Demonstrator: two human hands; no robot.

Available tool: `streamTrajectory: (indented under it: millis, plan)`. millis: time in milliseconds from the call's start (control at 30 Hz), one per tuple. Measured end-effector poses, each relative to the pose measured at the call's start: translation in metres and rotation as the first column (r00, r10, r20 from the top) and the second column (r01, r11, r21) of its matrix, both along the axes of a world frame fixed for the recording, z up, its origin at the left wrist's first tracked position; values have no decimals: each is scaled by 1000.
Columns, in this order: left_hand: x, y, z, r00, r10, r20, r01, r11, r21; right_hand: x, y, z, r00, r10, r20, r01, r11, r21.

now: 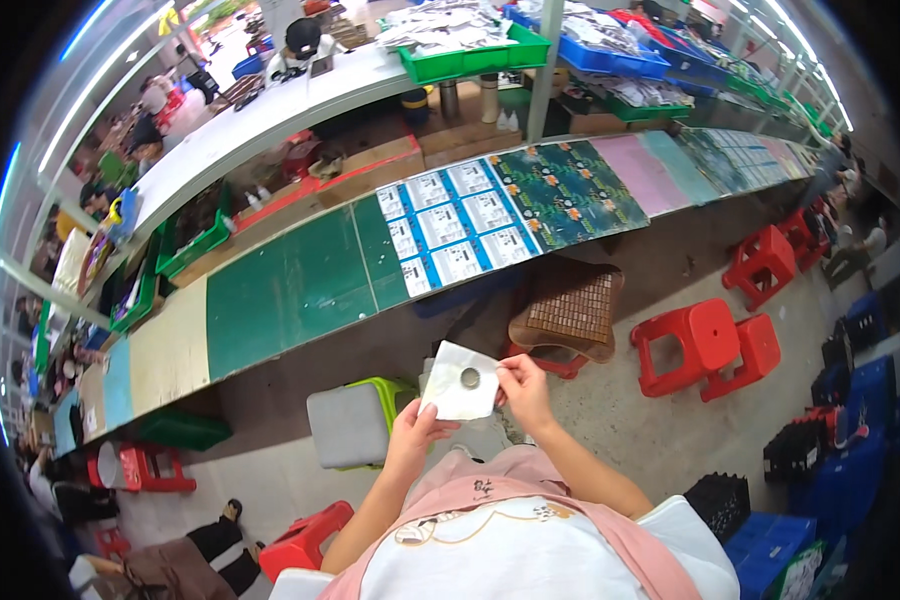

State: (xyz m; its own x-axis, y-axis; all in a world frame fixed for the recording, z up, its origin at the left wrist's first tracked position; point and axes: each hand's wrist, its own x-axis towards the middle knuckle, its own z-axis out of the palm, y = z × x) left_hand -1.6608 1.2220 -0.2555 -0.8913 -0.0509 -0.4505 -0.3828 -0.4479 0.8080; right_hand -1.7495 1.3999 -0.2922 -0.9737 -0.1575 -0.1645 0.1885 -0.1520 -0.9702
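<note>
In front of my body I hold a white, roughly square flat packet between both hands. A small round grey patch shows on its upper face; whether it is a disc or a window, I cannot tell. My left hand pinches the packet's lower left edge, with the thumb on top. At its right edge my right hand grips with thumb and fingertips. The packet is slightly tilted, above the floor and apart from the workbench.
A long workbench with green, printed and coloured boards runs across ahead. Below it stand a grey-topped green stool and a stool with a brown beaded cushion. Red stools and dark crates stand at right. Filled trays line the shelf.
</note>
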Motion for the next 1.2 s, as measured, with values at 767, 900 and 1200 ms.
streamTrajectory:
  millis: [767,900,1200]
  plan:
    - [-53,194,-9,986,-165,26,167,970,-176,-35,212,0,997,70,12,-71,994,83]
    - [-59,217,-20,978,-207,20,207,962,-181,-30,240,-11,998,50,40,-54,994,94]
    - [-73,243,-38,960,-268,86,280,936,-214,-32,276,-23,992,4,126,-23,989,147]
